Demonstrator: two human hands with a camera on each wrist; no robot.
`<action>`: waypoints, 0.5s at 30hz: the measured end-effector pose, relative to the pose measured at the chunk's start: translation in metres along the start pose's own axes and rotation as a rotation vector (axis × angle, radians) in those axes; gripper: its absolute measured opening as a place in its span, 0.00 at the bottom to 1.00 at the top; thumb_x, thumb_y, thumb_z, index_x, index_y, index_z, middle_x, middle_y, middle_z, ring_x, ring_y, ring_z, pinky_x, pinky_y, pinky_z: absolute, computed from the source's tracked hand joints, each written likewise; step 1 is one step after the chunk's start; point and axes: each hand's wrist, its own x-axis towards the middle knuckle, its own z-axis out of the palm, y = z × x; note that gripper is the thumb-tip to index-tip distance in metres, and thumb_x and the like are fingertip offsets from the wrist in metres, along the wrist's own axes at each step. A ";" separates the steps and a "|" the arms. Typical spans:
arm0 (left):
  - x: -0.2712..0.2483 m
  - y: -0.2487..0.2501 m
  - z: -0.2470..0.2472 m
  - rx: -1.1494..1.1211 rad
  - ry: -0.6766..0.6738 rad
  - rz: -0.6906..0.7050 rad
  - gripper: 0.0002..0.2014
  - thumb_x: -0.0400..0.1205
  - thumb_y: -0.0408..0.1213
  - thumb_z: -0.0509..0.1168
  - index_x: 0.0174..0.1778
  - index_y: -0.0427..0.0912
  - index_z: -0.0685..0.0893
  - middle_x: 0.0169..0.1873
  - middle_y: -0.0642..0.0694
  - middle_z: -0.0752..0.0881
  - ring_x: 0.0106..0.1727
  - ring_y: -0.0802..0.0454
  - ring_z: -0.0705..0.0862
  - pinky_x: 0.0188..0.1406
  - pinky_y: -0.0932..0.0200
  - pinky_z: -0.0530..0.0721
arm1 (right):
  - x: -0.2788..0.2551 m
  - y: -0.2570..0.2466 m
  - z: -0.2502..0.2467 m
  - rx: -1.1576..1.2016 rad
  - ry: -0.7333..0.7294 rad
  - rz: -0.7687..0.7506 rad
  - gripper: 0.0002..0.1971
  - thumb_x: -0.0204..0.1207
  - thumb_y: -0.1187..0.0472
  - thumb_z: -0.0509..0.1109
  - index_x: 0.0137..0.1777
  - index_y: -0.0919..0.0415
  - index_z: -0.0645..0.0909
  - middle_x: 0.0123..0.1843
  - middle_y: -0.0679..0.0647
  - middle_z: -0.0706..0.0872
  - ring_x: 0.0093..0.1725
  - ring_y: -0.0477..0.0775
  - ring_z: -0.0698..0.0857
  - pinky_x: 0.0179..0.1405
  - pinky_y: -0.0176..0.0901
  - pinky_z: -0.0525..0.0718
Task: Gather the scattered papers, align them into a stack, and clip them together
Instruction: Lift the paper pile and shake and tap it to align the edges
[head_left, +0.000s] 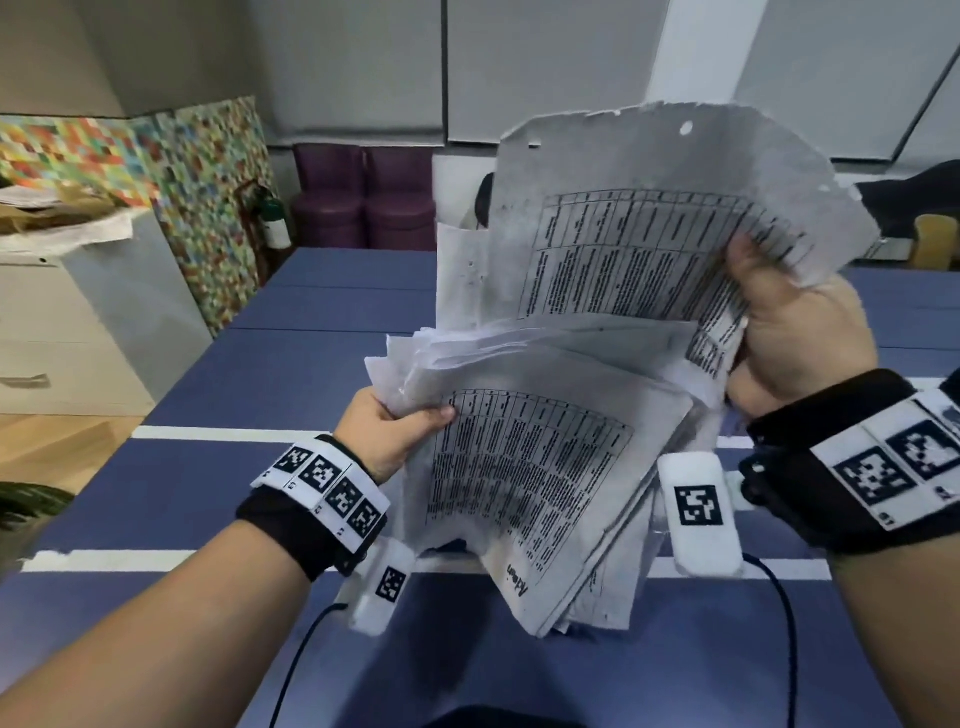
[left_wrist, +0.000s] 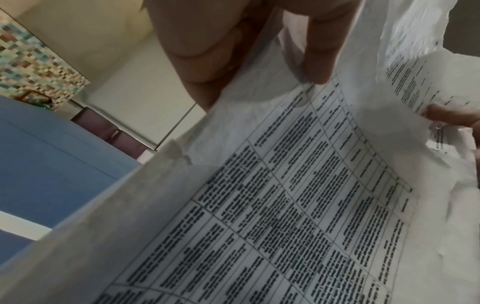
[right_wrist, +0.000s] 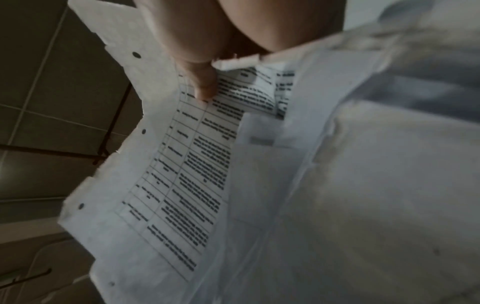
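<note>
Both hands hold printed sheets above the blue table (head_left: 208, 467). My left hand (head_left: 395, 421) grips the upper left corner of a thick, uneven bundle of papers (head_left: 524, 467); in the left wrist view its thumb (left_wrist: 322, 61) presses on the bundle's top sheet (left_wrist: 259, 205). My right hand (head_left: 779, 322) pinches a ragged, hole-punched sheet (head_left: 649, 218) that stands upright behind the bundle. In the right wrist view the thumb (right_wrist: 202, 82) lies on that sheet (right_wrist: 161, 164). No clip shows in any view.
A white filing cabinet (head_left: 67, 322) with piled papers stands at the left. Next to it is a colourful mosaic panel (head_left: 208, 197). Two purple stools (head_left: 363, 197) sit beyond the table's far edge. Cables (head_left: 296, 670) hang from the wrist cameras over the near table.
</note>
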 end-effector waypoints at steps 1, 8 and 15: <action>0.000 0.001 0.001 -0.008 -0.012 -0.006 0.06 0.60 0.33 0.80 0.26 0.48 0.91 0.25 0.53 0.89 0.32 0.60 0.86 0.38 0.66 0.85 | 0.000 0.000 0.001 0.042 -0.021 0.035 0.20 0.78 0.66 0.65 0.68 0.73 0.74 0.59 0.68 0.86 0.56 0.66 0.88 0.51 0.67 0.86; 0.003 0.004 0.013 0.005 -0.129 -0.025 0.16 0.50 0.43 0.77 0.33 0.46 0.87 0.30 0.51 0.86 0.35 0.57 0.84 0.39 0.62 0.84 | 0.001 0.006 0.001 0.136 -0.064 0.066 0.22 0.80 0.64 0.62 0.72 0.72 0.68 0.66 0.74 0.79 0.60 0.72 0.84 0.53 0.73 0.83; 0.004 0.003 0.020 -0.047 -0.081 0.011 0.15 0.54 0.40 0.77 0.37 0.48 0.91 0.43 0.37 0.88 0.50 0.40 0.86 0.59 0.41 0.83 | 0.009 -0.010 0.005 0.167 -0.105 0.009 0.25 0.77 0.61 0.67 0.73 0.67 0.69 0.68 0.71 0.79 0.63 0.71 0.82 0.58 0.76 0.78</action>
